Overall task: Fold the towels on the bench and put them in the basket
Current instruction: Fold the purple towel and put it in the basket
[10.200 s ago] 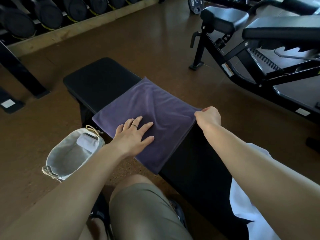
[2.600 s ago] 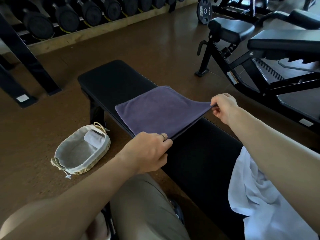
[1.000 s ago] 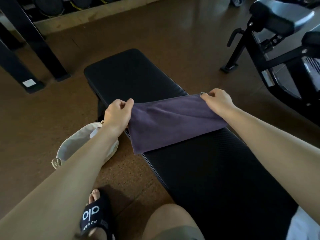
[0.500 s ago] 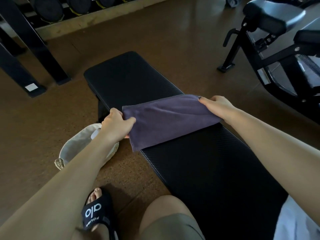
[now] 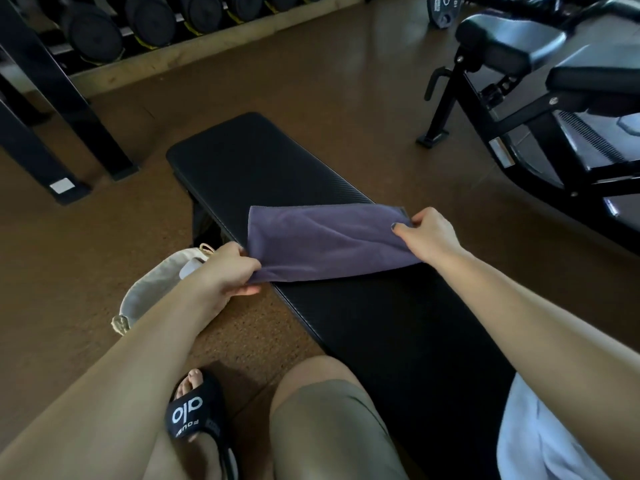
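Observation:
A folded purple towel (image 5: 329, 242) lies across the middle of the black bench (image 5: 263, 164). My left hand (image 5: 230, 268) pinches its near left corner at the bench's left edge. My right hand (image 5: 427, 235) grips the towel's right end near the bench's right edge. A cloth-lined wicker basket (image 5: 152, 292) sits on the floor left of the bench, partly hidden behind my left forearm, with a pale folded towel (image 5: 190, 268) inside. A white towel (image 5: 540, 438) lies on the bench at the bottom right, under my right arm.
A dumbbell rack (image 5: 138, 26) on dark legs stands at the back left. A black exercise machine (image 5: 540, 109) fills the right side. My knee (image 5: 322, 393) and sandalled foot (image 5: 194, 410) are at the bottom, beside the bench, on brown floor.
My left hand has let go of the towel's far left corner and now holds the near left corner. The towel has settled flatter on the bench. The right hand has stayed at the right end.

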`<action>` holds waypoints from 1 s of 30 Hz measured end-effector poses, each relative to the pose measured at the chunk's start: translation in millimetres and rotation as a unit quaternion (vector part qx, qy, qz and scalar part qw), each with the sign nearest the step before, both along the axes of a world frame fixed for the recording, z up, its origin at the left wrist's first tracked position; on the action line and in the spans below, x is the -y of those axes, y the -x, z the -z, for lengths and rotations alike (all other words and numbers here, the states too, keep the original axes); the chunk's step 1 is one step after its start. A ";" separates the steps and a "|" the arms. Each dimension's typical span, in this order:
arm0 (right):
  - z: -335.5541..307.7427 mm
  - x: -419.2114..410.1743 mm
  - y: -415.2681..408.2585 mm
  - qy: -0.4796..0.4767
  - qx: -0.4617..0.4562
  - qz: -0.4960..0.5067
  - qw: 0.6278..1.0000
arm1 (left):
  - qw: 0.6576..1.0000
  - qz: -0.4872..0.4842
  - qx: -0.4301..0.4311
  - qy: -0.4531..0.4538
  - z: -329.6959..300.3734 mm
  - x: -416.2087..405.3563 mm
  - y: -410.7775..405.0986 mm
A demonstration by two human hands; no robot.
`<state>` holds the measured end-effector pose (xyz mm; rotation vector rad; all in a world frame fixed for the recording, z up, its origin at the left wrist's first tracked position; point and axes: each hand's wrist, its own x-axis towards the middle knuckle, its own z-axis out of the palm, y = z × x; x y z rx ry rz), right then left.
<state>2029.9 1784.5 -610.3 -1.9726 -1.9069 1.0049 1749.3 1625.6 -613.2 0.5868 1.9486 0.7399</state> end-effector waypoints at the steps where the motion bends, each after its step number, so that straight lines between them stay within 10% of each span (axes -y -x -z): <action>1: 0.4 9.9 -4.0 0.003 -0.006 0.014 1.000 | 0.999 0.005 -0.034 -0.010 -1.2 0.2 1.4; 8: 5.1 74.4 -17.2 0.036 -0.048 0.060 0.996 | 0.930 0.088 -0.351 -0.062 12.0 -0.7 5.8; 12: 1.1 101.9 -7.7 -0.148 0.142 -0.029 0.978 | 0.853 0.190 -0.479 -0.079 8.2 -6.0 -12.0; 15: 5.4 120.0 22.0 -0.286 0.169 -0.169 0.928 | 0.821 0.292 -0.480 -0.106 -0.9 -13.0 -39.4; 20: 33.0 121.5 56.8 -0.215 0.163 -0.285 0.920 | 0.801 0.394 -0.448 -0.043 27.8 -11.1 -46.0; 30: 37.6 115.7 16.4 -0.189 0.224 -0.199 0.935 | 0.805 0.317 -0.501 0.014 30.6 -15.6 -10.8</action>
